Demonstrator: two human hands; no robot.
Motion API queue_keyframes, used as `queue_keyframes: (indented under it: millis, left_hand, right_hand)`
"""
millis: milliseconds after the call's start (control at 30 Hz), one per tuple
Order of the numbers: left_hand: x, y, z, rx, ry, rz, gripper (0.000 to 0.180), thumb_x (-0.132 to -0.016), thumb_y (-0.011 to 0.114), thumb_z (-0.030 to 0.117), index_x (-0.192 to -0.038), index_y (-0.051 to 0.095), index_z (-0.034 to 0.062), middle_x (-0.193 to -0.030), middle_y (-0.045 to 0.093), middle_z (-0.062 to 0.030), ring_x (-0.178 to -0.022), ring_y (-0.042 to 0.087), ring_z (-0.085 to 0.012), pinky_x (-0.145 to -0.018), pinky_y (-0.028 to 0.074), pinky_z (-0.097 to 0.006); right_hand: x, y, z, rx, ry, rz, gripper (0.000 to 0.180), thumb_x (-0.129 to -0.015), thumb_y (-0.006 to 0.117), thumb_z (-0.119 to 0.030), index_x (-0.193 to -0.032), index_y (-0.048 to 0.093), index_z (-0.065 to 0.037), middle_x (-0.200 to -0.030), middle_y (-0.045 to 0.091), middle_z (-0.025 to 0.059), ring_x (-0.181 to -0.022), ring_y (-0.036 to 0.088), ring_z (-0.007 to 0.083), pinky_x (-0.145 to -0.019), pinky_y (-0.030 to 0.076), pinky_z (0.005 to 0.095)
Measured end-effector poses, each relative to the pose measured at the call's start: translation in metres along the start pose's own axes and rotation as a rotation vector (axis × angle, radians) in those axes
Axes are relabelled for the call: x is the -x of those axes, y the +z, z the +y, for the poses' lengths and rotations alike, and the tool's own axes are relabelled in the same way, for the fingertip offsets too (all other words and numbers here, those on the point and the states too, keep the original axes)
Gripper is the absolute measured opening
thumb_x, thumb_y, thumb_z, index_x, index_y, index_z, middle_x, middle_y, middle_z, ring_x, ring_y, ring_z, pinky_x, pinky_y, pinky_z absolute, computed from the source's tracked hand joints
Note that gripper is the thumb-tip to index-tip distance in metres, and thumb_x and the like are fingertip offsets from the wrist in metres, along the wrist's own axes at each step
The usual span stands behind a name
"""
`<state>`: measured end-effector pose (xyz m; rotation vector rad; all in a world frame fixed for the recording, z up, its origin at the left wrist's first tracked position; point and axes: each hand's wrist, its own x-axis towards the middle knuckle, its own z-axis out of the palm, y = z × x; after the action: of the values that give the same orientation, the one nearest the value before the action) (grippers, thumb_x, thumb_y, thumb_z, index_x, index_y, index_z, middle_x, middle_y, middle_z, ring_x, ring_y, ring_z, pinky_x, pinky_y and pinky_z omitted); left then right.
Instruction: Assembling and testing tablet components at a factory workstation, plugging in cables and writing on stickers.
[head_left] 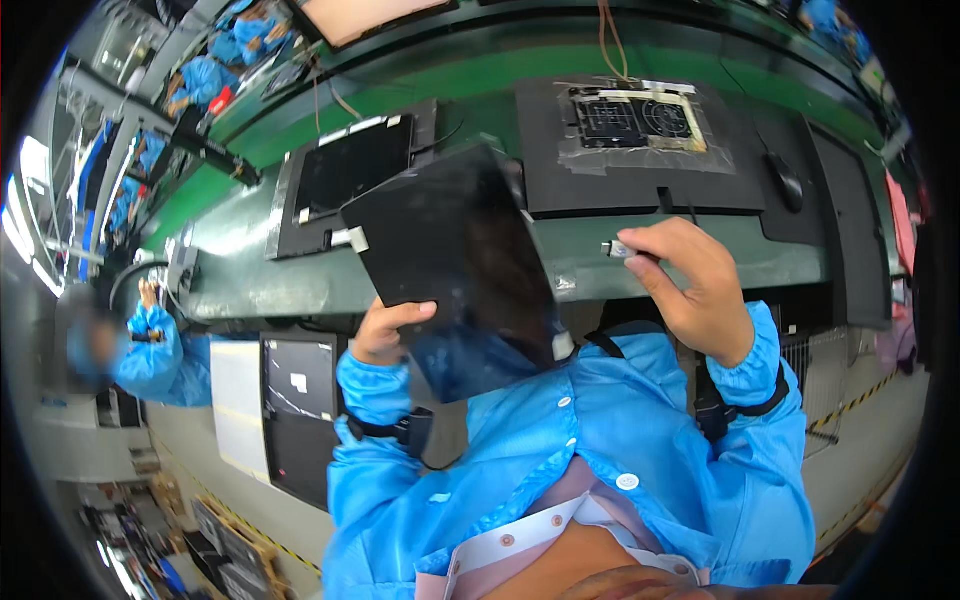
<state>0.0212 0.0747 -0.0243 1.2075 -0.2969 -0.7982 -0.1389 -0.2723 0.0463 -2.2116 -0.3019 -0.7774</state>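
My left hand [385, 328] is closed on the lower left edge of a thin, glossy black screen panel [450, 240], thumb across its front. The panel is tilted above the front of the bench, with small white tabs at its edges. To its right, my right hand [698, 285] pinches a small cable plug [614, 249] between thumb and fingers. The plug's metal tip points left toward the panel, with a gap between them. Any cable behind the plug is hidden by my hand.
On the green bench [285, 285], a dark pad [425, 125] at left carries another black screen [355, 168]. A black foam block [545, 175] at right bears a taped patterned panel [640, 120]. A mouse [786, 184] lies further right. Another person [165, 355] is at far left.
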Motion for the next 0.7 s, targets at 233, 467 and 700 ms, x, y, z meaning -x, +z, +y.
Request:
queue_keyframes:
  millis: [233, 467, 700]
  left_hand:
    - [0.009, 0.025, 0.042, -0.709, -0.414, -0.391, 0.05, -0.093, 0.073, 0.018, -0.134, 0.056, -0.0052, -0.119, 0.07, -0.0123, -0.108, 0.064, -0.0225, -0.095, 0.05, -0.035]
    - [-0.007, 0.023, 0.032, -0.931, -0.441, -0.717, 0.046, -0.095, 0.071, 0.024, -0.123, 0.061, -0.0112, -0.106, 0.072, -0.0246, -0.096, 0.069, -0.0289, -0.088, 0.054, -0.038]
    - [-0.006, 0.024, 0.023, -0.827, -0.376, -0.71, 0.045, -0.096, 0.069, 0.028, -0.117, 0.064, -0.0114, -0.104, 0.072, -0.0244, -0.095, 0.069, -0.0296, -0.091, 0.054, -0.037]
  right_hand:
    - [-0.005, 0.016, 0.001, 0.074, -0.195, -0.169, 0.035, -0.075, 0.074, 0.005, -0.108, 0.072, -0.006, -0.09, 0.065, 0.0065, -0.081, 0.061, 0.0266, -0.077, 0.047, 0.0381]
    - [-0.004, 0.023, 0.009, 0.09, -0.287, -0.292, 0.033, -0.073, 0.07, 0.005, -0.104, 0.073, -0.007, -0.09, 0.065, 0.004, -0.084, 0.061, 0.0248, -0.084, 0.047, 0.0388]
    - [0.004, 0.02, 0.012, 0.074, -0.271, -0.368, 0.032, -0.073, 0.069, 0.005, -0.102, 0.073, -0.008, -0.091, 0.066, 0.0041, -0.083, 0.06, 0.0244, -0.088, 0.047, 0.0398]
